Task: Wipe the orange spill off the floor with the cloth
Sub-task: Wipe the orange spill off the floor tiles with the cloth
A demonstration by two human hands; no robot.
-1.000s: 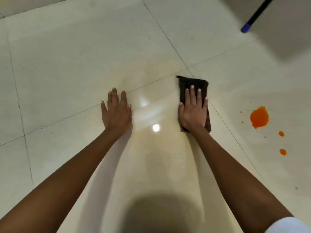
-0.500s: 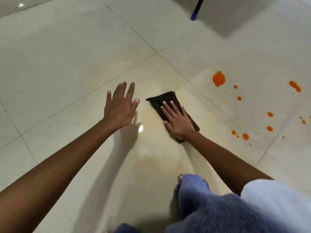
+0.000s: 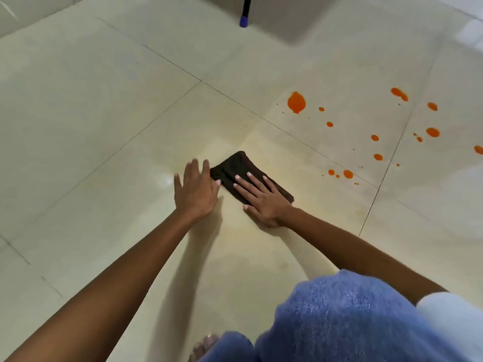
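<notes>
A dark brown folded cloth (image 3: 236,167) lies flat on the cream tiled floor (image 3: 104,113). My right hand (image 3: 261,198) presses down on its near half with fingers spread. My left hand (image 3: 196,190) is flat and open just left of the cloth, its fingertips at the cloth's left edge. The orange spill sits to the right of the cloth: one large blob (image 3: 296,102) and several small drops, such as one near the tile joint (image 3: 348,174). The cloth is apart from all the orange marks.
A dark pole with a blue tip (image 3: 244,20) stands at the top, near a grey shadowed patch. My knee in blue fabric (image 3: 352,317) fills the lower right, with bare toes (image 3: 205,344) at the bottom edge. Tile joints cross the floor.
My left hand has slid right until it reaches the cloth's edge. The view has swung right, showing more orange drops. My right hand stays pressed on the cloth.
</notes>
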